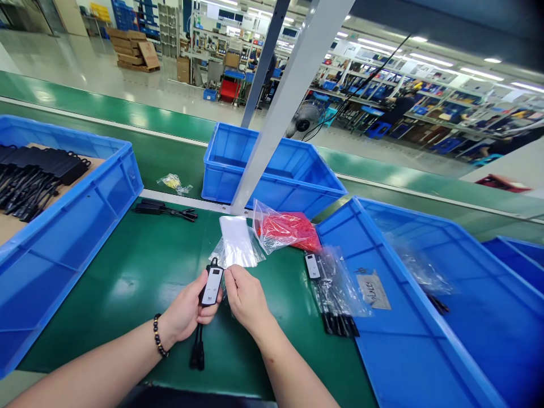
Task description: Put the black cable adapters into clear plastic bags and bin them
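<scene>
My left hand [191, 303] is wrapped round a black controller box [212, 286] with a white face and a small dark window. A loop tops the box, and its black cables [198, 348] hang down below my fingers. At the box's upper right edge, my right hand [249, 297] has thumb and forefinger pinched together; what lies between them is hidden or too small to name. Just beyond the hands lies a stack of clear plastic bags [237, 241]. Right of them, a bag of red pieces [289, 229] rests on the green table [114, 289].
Bagged controllers [335, 289] lie against a tilted blue bin [408, 317] at right. A left blue bin [85, 226] holds many black controllers [38, 170]. Another controller [164, 209] lies near the table's back edge. A white post [280, 119] rises before the back bin [272, 170].
</scene>
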Action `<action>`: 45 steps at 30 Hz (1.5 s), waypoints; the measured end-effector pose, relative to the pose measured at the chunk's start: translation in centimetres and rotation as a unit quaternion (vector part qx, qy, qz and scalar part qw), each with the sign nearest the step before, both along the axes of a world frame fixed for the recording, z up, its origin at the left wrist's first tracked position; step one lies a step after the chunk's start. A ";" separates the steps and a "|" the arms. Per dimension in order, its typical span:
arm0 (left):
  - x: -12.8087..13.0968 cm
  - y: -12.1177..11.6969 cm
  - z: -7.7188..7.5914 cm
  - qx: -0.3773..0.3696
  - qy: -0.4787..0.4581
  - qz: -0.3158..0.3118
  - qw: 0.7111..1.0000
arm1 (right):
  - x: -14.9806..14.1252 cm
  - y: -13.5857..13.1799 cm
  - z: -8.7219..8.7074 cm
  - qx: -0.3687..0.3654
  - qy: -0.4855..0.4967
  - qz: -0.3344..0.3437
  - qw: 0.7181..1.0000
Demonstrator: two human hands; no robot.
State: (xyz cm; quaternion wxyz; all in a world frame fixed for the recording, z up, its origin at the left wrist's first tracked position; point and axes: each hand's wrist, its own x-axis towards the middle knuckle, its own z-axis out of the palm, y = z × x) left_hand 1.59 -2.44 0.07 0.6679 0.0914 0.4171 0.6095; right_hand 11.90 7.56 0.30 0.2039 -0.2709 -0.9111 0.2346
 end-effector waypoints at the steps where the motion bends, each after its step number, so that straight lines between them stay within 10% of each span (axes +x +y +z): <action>1: 0.0 0.0 0.0 -0.001 0.000 0.002 1.000 | 0.0 0.0 -0.1 0.007 -0.002 -0.002 1.000; 16: 0.0 0.0 -0.1 0.002 0.009 0.012 1.000 | -0.2 -0.2 -0.4 0.068 0.003 -0.015 0.998; 27: -0.1 0.0 -0.1 0.003 0.000 -0.002 1.000 | 0.0 -0.1 0.3 -0.112 0.034 0.019 0.993; 39: -0.4 0.2 -0.2 -0.004 0.007 0.006 1.000 | 0.9 0.4 1.5 -0.136 0.028 0.092 0.986; 45: -2.5 0.6 0.1 -0.036 0.034 0.090 0.995 | 1.7 1.7 0.7 -0.011 -0.148 0.055 0.987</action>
